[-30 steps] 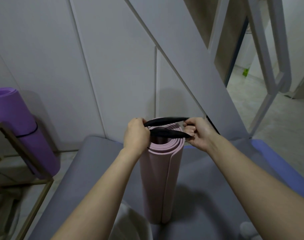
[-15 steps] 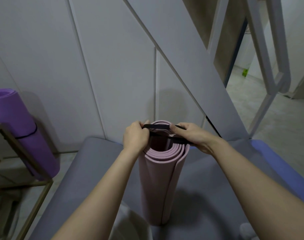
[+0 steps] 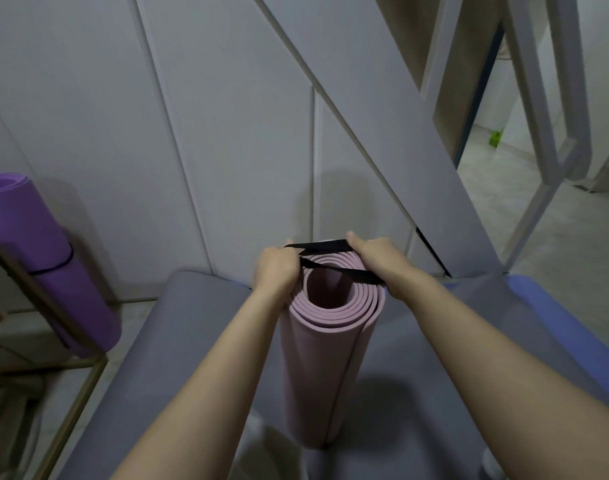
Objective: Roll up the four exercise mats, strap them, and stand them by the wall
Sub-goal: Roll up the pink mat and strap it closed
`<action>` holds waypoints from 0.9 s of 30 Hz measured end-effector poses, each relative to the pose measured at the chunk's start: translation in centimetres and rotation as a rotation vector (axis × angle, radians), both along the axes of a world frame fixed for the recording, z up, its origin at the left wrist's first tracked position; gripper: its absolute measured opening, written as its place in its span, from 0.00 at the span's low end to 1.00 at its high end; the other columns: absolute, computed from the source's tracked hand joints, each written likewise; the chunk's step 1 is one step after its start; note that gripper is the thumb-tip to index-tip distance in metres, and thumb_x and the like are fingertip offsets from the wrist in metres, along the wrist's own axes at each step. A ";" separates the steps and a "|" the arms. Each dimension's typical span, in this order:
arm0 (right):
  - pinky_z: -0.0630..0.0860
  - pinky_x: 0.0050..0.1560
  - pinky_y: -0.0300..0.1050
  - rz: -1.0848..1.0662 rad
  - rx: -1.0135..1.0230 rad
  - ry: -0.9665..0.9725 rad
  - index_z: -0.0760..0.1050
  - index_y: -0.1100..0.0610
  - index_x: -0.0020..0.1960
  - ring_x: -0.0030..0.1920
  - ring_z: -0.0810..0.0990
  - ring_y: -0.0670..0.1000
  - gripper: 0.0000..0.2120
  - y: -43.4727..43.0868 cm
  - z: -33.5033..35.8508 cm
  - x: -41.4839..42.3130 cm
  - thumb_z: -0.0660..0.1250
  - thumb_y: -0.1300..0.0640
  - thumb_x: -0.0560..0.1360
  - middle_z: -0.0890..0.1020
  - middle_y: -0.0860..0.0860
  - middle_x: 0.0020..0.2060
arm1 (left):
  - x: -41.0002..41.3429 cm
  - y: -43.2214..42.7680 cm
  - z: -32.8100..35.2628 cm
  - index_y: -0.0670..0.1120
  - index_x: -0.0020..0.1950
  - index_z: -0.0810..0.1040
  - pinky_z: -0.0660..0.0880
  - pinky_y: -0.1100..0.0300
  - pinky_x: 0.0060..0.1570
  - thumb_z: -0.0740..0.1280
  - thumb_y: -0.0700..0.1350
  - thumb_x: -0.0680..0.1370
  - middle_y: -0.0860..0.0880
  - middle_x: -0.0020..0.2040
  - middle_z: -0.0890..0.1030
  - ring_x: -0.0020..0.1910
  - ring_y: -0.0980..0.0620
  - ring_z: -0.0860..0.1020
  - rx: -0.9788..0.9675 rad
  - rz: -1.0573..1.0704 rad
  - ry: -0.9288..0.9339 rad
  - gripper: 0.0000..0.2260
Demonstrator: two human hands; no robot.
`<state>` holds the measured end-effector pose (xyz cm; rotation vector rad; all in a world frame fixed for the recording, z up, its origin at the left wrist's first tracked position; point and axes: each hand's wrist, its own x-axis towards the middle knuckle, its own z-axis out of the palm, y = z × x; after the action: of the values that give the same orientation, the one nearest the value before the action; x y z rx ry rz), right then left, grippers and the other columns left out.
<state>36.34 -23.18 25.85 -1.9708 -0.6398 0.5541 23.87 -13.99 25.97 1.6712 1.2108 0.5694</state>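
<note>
left hand (image 3: 275, 268), right hand (image 3: 377, 259) grip black strap (image 3: 322, 247) | over upright pink mat (image 3: 325, 358)

A pale panelled wall (image 3: 227, 133) fills the far side, crossed on the right by a slanted grey beam (image 3: 382, 109). A gold-coloured frame (image 3: 46, 301) (thin bars only) stands near left. A small green object (image 3: 495, 139) sits on the far right floor.

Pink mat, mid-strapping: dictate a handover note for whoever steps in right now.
Left hand and right hand each grip the black strap, stretched open over the top of the pink mat, which stands rolled on the flat grey mat.
Done: purple mat rolled, banded, by the wall.
Left: slide strap down, stand pink mat by wall; roll grey mat and the blue mat at its right.
</note>
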 end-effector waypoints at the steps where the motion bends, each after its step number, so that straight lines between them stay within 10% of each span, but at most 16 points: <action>1: 0.77 0.56 0.53 -0.012 -0.008 0.070 0.78 0.65 0.55 0.51 0.80 0.60 0.24 0.2 0.1 0.1 0.62 0.44 0.76 0.82 0.60 0.50 | 0.1 0.1 0.0 0.33 0.60 0.75 0.70 0.52 0.52 0.53 0.41 0.81 0.32 0.61 0.76 0.60 0.35 0.74 -0.038 -0.001 -0.017 0.17; 6: 0.75 0.38 0.45 -0.007 0.085 0.349 0.75 0.63 0.51 0.36 0.77 0.54 0.10 0.9 0.3 0.2 0.60 0.57 0.79 0.78 0.58 0.39 | 0.2 0.5 0.0 0.36 0.41 0.77 0.72 0.50 0.46 0.55 0.37 0.78 0.32 0.57 0.77 0.52 0.34 0.76 -0.122 -0.089 -0.031 0.13; 11: 0.76 0.49 0.52 -0.021 -0.022 -0.034 0.79 0.70 0.45 0.46 0.80 0.63 0.21 1.5 0.0 0.6 0.62 0.50 0.77 0.82 0.64 0.42 | 0.1 0.3 0.2 0.42 0.31 0.70 0.66 0.55 0.39 0.60 0.41 0.76 0.36 0.36 0.75 0.38 0.38 0.72 0.045 -0.136 0.022 0.13; 14: 0.75 0.50 0.52 -0.004 0.010 -0.122 0.79 0.70 0.44 0.47 0.80 0.62 0.23 1.3 0.1 0.5 0.62 0.48 0.77 0.82 0.64 0.43 | 0.2 0.2 0.1 0.42 0.37 0.76 0.74 0.50 0.46 0.60 0.43 0.75 0.37 0.43 0.81 0.47 0.37 0.78 0.146 -0.184 0.024 0.09; 22: 0.69 0.20 0.35 0.051 0.027 0.394 0.73 0.62 0.39 0.17 0.73 0.49 0.10 1.4 0.7 0.5 0.58 0.66 0.77 0.74 0.53 0.18 | 0.2 0.3 0.1 0.41 0.35 0.72 0.64 0.65 0.24 0.59 0.37 0.77 0.44 0.29 0.72 0.25 0.49 0.71 -0.236 -0.100 -0.192 0.11; 27: 0.71 0.40 0.45 0.102 -0.179 0.010 0.72 0.59 0.38 0.37 0.75 0.54 0.13 1.8 1.0 0.9 0.57 0.62 0.80 0.79 0.59 0.42 | 0.6 0.4 0.1 0.41 0.36 0.74 0.66 0.61 0.29 0.58 0.38 0.78 0.44 0.30 0.74 0.26 0.49 0.71 -0.378 -0.112 -0.215 0.11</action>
<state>37.23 -21.33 26.84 -2.1094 -0.7077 0.7039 24.46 -13.55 26.08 1.3129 0.9913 0.4089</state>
